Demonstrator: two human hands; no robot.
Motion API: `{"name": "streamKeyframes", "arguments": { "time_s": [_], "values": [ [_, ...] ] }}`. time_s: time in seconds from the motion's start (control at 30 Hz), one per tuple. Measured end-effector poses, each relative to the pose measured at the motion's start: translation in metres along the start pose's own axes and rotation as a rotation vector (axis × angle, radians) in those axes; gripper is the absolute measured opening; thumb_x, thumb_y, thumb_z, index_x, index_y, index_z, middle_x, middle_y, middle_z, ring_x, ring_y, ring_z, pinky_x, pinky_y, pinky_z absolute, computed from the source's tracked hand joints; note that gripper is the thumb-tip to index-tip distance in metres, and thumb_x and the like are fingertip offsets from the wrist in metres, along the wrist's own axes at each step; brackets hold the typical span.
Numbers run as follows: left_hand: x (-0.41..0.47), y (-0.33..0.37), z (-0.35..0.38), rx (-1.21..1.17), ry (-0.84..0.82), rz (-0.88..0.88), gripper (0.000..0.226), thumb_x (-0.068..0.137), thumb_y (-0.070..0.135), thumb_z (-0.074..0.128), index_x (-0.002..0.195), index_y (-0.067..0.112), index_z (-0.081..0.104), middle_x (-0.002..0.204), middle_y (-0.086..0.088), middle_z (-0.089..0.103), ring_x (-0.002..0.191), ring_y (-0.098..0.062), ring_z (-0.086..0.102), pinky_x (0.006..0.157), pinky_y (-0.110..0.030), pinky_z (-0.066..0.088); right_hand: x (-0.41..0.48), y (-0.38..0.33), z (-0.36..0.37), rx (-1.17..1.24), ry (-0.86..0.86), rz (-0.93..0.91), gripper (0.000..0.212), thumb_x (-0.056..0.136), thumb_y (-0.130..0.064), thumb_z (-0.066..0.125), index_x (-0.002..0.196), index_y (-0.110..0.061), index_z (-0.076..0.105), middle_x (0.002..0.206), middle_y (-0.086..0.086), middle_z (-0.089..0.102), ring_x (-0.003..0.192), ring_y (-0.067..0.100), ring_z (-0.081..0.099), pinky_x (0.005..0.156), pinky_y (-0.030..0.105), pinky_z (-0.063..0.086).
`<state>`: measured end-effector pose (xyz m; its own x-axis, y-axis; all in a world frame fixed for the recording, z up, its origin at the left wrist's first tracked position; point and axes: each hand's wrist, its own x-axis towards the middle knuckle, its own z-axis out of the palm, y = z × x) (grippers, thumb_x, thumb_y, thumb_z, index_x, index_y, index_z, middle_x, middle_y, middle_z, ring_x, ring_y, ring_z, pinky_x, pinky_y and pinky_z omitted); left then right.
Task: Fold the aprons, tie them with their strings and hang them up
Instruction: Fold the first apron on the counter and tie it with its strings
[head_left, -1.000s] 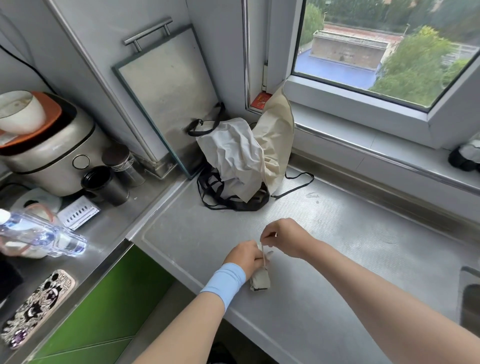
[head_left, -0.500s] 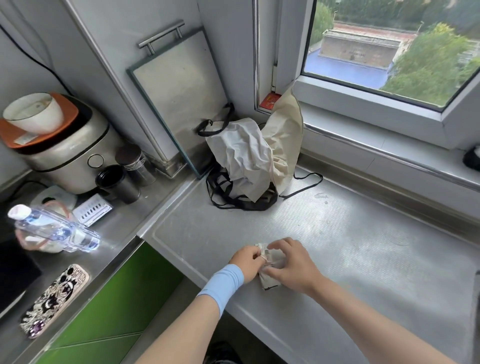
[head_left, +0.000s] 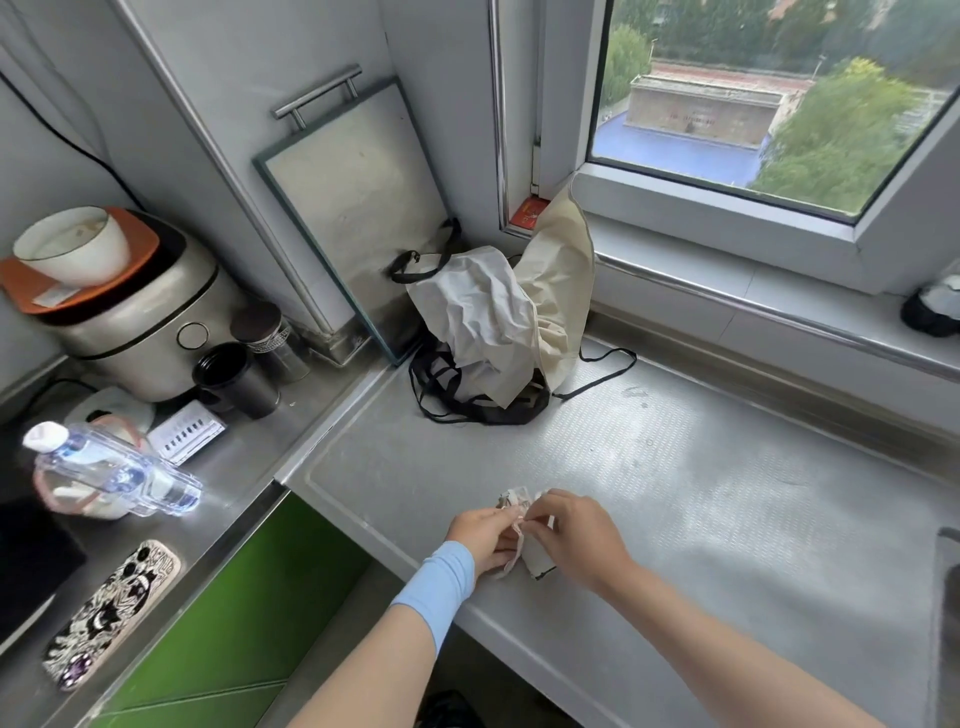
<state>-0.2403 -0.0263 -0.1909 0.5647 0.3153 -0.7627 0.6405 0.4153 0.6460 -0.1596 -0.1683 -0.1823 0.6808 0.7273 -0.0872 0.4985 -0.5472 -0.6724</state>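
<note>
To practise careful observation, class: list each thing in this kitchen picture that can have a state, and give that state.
Small apron bundle: folded small, held by the left hand and pinched by the right hand.
Apron heap: crumpled, unfolded, strings loose.
Water bottle: capped, lying down.
Black cup: upright, open.
Jar: lidded.
Bowl: upright on orange tray.
Phone: face down.
Metal board: leaning against the wall.

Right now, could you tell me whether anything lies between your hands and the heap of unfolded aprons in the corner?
Nothing visible does. The left hand and right hand grip the small folded bundle at the front of the counter; only bare steel runs from there to the apron heap.
</note>
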Motion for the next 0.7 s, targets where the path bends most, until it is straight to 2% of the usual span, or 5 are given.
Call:
{"name": "streamKeyframes", "arguments": {
  "time_s": [0.2, 0.3, 0.43, 0.53, 0.7],
  "values": [
    [-0.005, -0.010, 0.000, -0.098, 0.012, -0.032, 0.021, 0.096, 0.020, 0.058, 0.099, 0.002, 0.068, 0.086, -0.013, 0.069, 0.073, -0.022, 0.067, 0.067, -0.029, 0.058, 0.007, -0.006, -0.008, -0.043, -0.345, 0.140, 0.031, 0.097, -0.027, 0.037, 0.067, -0.024, 0.038, 0.067, -0.003, 0.050, 0.069, 0.019, 0.050, 0.063, 0.035, 0.038],
    [-0.003, -0.011, 0.003, -0.077, 0.050, -0.007, 0.019, 0.097, 0.019, 0.056, 0.089, 0.005, 0.067, 0.082, -0.012, 0.068, 0.067, -0.021, 0.066, 0.063, -0.027, 0.057, 0.011, -0.006, -0.010, -0.031, -0.310, 0.117, 0.035, 0.099, -0.031, 0.044, 0.064, -0.024, 0.040, 0.065, -0.005, 0.047, 0.062, 0.015, 0.045, 0.060, 0.034, 0.035],
    [-0.005, -0.008, 0.002, -0.045, 0.072, 0.025, 0.022, 0.098, 0.017, 0.053, 0.086, 0.005, 0.066, 0.081, -0.012, 0.071, 0.069, -0.023, 0.069, 0.063, -0.029, 0.058, 0.016, -0.006, -0.017, 0.265, -0.184, 0.163, 0.022, 0.090, -0.027, 0.069, 0.069, -0.030, 0.066, 0.079, -0.008, 0.059, 0.062, 0.003, 0.053, 0.062, 0.018, 0.040],
    [-0.005, -0.008, 0.003, -0.023, 0.083, 0.039, 0.025, 0.099, 0.016, 0.051, 0.083, 0.006, 0.066, 0.079, -0.010, 0.071, 0.068, -0.022, 0.069, 0.061, -0.027, 0.057, 0.016, -0.005, -0.019, 0.372, -0.282, 0.368, 0.038, 0.093, -0.020, 0.058, 0.056, -0.020, 0.049, 0.053, -0.009, 0.045, 0.052, 0.011, 0.039, 0.052, 0.024, 0.032],
    [-0.001, -0.012, 0.001, -0.014, 0.141, 0.051, 0.025, 0.097, 0.016, 0.054, 0.079, 0.007, 0.068, 0.087, -0.014, 0.072, 0.078, -0.025, 0.070, 0.074, -0.037, 0.059, 0.016, 0.007, -0.027, 0.291, -0.262, 0.425, 0.029, 0.088, -0.024, 0.058, 0.061, -0.017, 0.050, 0.064, -0.003, 0.051, 0.056, 0.012, 0.045, 0.055, 0.024, 0.034]
  ]
}}
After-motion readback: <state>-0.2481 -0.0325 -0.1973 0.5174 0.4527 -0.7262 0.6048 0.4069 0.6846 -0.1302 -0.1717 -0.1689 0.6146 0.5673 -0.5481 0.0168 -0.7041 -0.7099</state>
